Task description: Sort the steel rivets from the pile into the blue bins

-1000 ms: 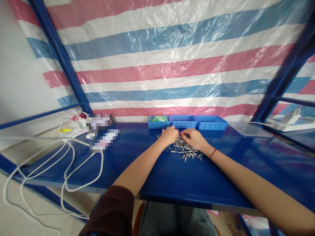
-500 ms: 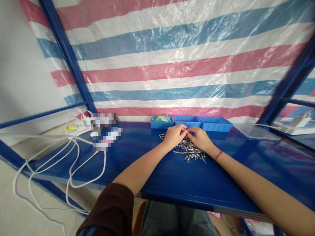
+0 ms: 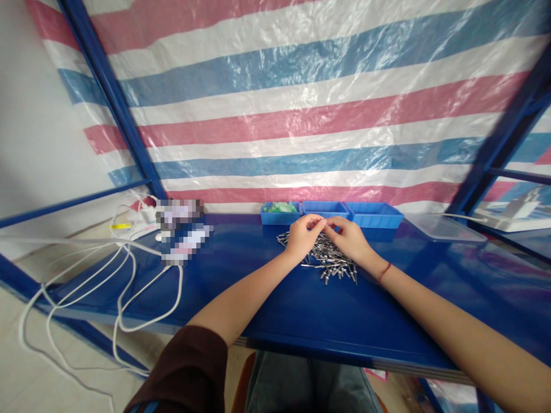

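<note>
Meeting at the fingers (image 3: pixel 315 217), left hand (image 3: pixel 301 234) and right hand (image 3: pixel 352 237) hide whether they pinch anything, metal rivets (image 3: pixel 329 256) heaped just beneath, probably for easy picking.

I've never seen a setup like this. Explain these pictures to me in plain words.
There is no machine here: the left hand and right hand are a person's own, bare. Every picture comes from one camera worn on that person's head, looking forward and down. On the blue table, a pile of small metal pins lies beneath the hands. Behind it stand three blue bins; the leftmost holds something green. White cables lie toward the left. The fingertips of both hands meet above the pile; whether they hold a pin is too small to tell.
</note>
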